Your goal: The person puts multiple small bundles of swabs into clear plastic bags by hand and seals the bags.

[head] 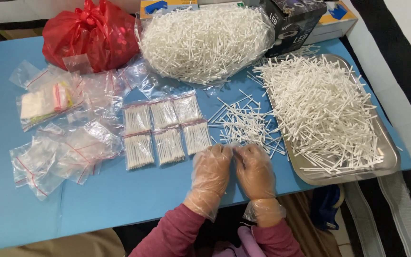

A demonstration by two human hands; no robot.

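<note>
My left hand (211, 170) and my right hand (255, 170), both in thin clear plastic gloves, rest side by side on the blue table (120, 200), fingertips meeting at the near edge of a loose scatter of white cotton swabs (243, 123). The fingers are curled; whether they pinch any swabs is hidden. Just left of my left hand lie several small zip bags filled with swabs (165, 131), laid in two rows.
A steel tray (348, 176) heaped with swabs sits at the right. A big clear bag of swabs (205, 40) lies at the back, beside a red plastic bag (91, 35) and cardboard boxes (293, 24). Empty zip bags (58, 152) litter the left side.
</note>
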